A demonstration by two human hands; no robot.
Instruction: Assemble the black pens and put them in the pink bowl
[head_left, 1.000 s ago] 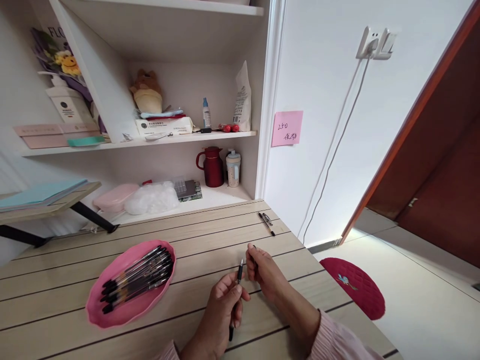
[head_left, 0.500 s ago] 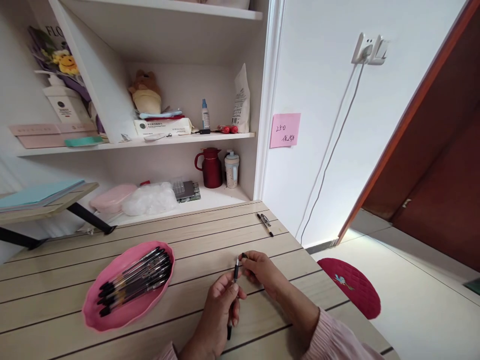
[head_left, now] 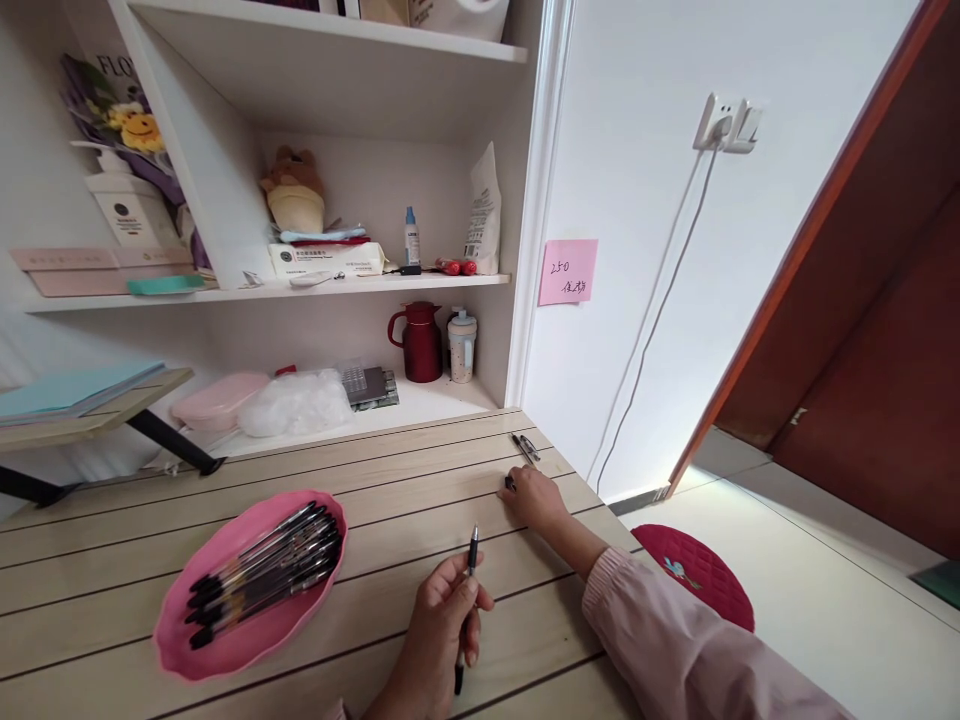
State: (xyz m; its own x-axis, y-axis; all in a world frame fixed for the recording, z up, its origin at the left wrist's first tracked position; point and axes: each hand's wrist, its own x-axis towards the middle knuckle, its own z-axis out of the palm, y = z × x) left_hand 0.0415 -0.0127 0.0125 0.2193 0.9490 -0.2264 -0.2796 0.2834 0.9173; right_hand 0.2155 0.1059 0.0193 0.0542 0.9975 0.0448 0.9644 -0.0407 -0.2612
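My left hand [head_left: 442, 620] is closed around a pen [head_left: 472, 553], held at a slant over the tabletop with its bare metal tip pointing up. Farther out to the right, my right hand [head_left: 536, 500] pinches a small black pen cap [head_left: 510, 482] low over the table. Just beyond those fingers lies a clear-bodied pen with black ends [head_left: 517, 443], partly hidden by the hand. On the left, a pink oval tray [head_left: 171, 645] holds several black-capped pens [head_left: 277, 565] lying side by side.
Behind the table [head_left: 405, 480], a white shelf holds a red jug [head_left: 421, 345], a cup [head_left: 461, 348] and a clear plastic bag [head_left: 296, 403]. A small raised stand [head_left: 169, 385] is at the left. Past the right table edge sits a red stool [head_left: 697, 575].
My right hand has moved away from the pen tip, forward and right, carrying the cap toward the pen on the table. My left hand still holds its pen in nearly the same place.
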